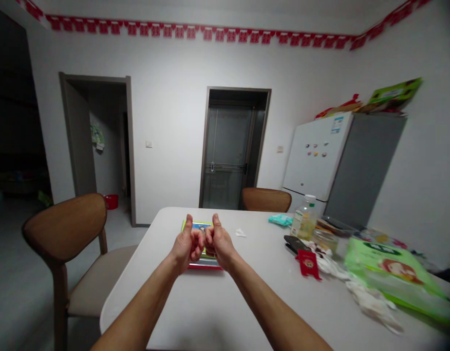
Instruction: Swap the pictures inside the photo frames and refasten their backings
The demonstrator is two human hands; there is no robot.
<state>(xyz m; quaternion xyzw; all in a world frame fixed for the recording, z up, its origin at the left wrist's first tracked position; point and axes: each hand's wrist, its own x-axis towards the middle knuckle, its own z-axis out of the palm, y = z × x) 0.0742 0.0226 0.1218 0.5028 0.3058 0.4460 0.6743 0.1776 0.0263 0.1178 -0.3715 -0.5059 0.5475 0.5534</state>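
My left hand (pixel 188 245) and my right hand (pixel 219 243) are held up side by side over the white table (pixel 210 312). Both have the thumb pointing up and the other fingers curled into a fist, with nothing visible in either. The knuckles of the two hands nearly meet; I cannot tell whether they touch. Behind and below them lies a flat, colourful item like a book or box (pixel 206 263), with a green and blue picture and a red front edge. My hands hide much of it.
A scrap of white tissue (pixel 240 233) lies right of my hands. Farther right are a teal packet (pixel 281 220), a bottle (pixel 303 219), a dark phone-like object (pixel 294 243), a red card (pixel 309 264) and a green tissue pack (pixel 396 268). Wooden chairs (pixel 69 226) stand left and behind.
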